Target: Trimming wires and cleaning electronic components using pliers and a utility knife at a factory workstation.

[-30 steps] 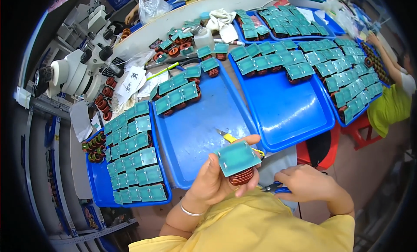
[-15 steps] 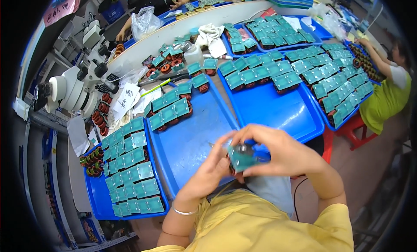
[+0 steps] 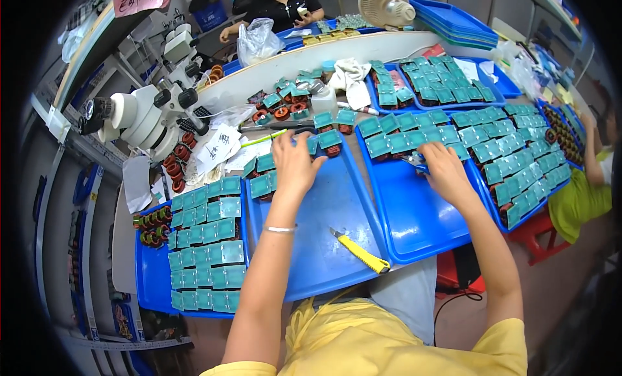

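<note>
My left hand (image 3: 295,165) is over the far part of the middle blue tray (image 3: 317,259), its fingers apart above green circuit boards with coils under them. One such board (image 3: 262,185) shows beside my wrist; others are partly hidden by the hand. My right hand (image 3: 446,174) is closed around small blue-handled cutters (image 3: 414,161), at the front row of boards (image 3: 408,140) in the right-hand blue tray (image 3: 421,230). Its fingertips are close to those boards, and whether they touch one I cannot tell. A yellow utility knife (image 3: 358,249) lies in the middle tray's near part.
At left, a blue tray (image 3: 152,279) holds rows of boards (image 3: 207,256); another full tray (image 3: 521,162) stands at right. A microscope (image 3: 139,117), papers (image 3: 220,146), a bottle (image 3: 322,101) and loose coils (image 3: 178,159) sit behind. Other people (image 3: 282,16) work across and at far right.
Both hands were together over my lap around a green board. They have parted and moved forward, left to the middle tray, right to the right-hand tray. The knife is now uncovered.
</note>
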{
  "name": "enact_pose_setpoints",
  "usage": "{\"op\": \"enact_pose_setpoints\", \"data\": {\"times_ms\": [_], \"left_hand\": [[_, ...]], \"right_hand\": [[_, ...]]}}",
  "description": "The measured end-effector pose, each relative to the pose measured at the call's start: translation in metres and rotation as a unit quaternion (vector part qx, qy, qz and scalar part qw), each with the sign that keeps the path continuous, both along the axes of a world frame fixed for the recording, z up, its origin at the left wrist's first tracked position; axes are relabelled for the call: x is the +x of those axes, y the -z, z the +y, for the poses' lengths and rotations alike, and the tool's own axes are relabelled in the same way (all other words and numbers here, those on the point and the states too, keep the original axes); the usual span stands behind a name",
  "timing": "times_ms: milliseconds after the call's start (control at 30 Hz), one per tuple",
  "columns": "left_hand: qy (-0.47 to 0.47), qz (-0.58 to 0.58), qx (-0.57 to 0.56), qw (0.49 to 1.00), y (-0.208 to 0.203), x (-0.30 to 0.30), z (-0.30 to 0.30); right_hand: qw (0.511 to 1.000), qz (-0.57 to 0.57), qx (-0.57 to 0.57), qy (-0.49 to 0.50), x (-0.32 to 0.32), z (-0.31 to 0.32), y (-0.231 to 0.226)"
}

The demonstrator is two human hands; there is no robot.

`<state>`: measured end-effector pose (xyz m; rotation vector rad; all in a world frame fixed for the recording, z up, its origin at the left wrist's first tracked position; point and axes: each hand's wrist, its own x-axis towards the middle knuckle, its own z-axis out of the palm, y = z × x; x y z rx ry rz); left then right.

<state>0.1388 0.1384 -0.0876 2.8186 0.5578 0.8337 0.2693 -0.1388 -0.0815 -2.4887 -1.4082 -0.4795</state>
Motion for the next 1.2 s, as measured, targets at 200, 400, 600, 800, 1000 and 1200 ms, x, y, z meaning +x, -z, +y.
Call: {"op": "enact_pose_setpoints", "data": {"times_ms": [200,400,600,800,1000,1200], "left_hand": [[-0.022,0.063,0.051,0.996,0.015,0.045,0.006],[0.042,-0.075,-0.14,0.986,-0.012,0.026,-0.035],[0.289,-0.126,-0.783,0.537,-0.055,-0.059,-0.107],[0.331,-0.079,-0.839,0.424,-0.051,-0.122,-0.13],[0.348,-0.01,-0.86,0.373,-0.048,-0.143,-0.134],[0.356,-0.001,-0.875,0.327,-0.041,-0.15,-0.129]], "right_hand": [[0.994,0.039,0.105,-0.002,-0.03,-0.003,-0.015],[0.938,0.227,0.261,-0.027,-0.078,-0.011,-0.044],[0.874,0.387,0.279,-0.092,-0.102,-0.027,-0.062],[0.791,0.48,0.338,-0.171,-0.127,-0.025,-0.062],[0.751,0.548,0.298,-0.216,-0.142,-0.017,-0.065],[0.732,0.574,0.305,-0.206,-0.148,-0.01,-0.068]]}}
